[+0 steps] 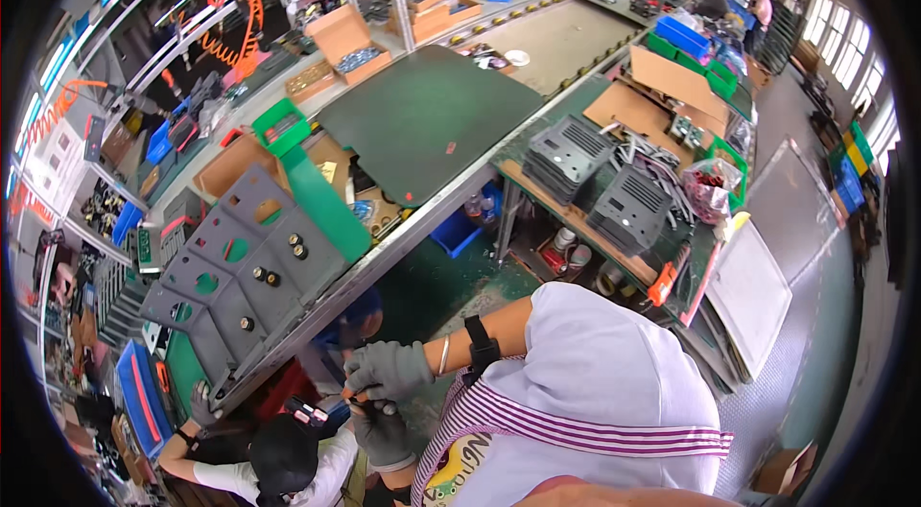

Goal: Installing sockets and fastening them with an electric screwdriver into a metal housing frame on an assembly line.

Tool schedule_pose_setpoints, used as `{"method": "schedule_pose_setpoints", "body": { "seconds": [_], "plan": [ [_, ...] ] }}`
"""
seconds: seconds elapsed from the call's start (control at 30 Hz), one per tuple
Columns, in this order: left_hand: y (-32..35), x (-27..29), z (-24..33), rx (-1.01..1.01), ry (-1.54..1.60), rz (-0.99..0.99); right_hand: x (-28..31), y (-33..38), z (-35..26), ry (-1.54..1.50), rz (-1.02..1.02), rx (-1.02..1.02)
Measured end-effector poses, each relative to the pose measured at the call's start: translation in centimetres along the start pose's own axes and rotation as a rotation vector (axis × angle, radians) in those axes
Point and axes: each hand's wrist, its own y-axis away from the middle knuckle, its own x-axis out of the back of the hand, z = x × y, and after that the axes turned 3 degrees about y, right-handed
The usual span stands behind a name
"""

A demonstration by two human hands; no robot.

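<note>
My two hands, in grey work gloves, are close together in front of my striped apron, beside the edge of the bench. My right hand [389,370], with a bracelet and black watch at the wrist, has its fingers curled. Just below it, my left hand [384,437] is also closed, its fingertips near those of the right. Something small and dark seems to be between the fingertips, too small to make out. Nearest on the bench stands a grey metal housing [225,253] with round cutouts and several black-and-brass fittings.
A co-worker in a black cap [283,454] is close by, a gloved hand [203,404] at the bench edge. Dark green matting [432,123] covers part of the bench. Black vented covers [628,210] are on a side table with an orange-handled tool [662,284]. Flat panels [753,301] lean nearby.
</note>
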Motion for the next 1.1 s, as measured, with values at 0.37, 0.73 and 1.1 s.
{"method": "schedule_pose_setpoints", "body": {
  "seconds": [0.37, 0.73, 1.1],
  "plan": [
    [-0.3, -0.3, -0.7, 0.151, 0.056, -0.2, -0.6, 2.8, -0.8, 0.156, 0.103, 0.023],
    [0.7, 1.1, -1.0, 0.176, 0.031, -0.097, -0.4, 3.1, -1.3, 0.083, 0.0, -0.164],
    [0.5, 1.3, -2.8, 0.222, 0.184, -0.069, 0.2, 3.9, -0.4, 0.11, -0.063, -0.053]
  ]
}}
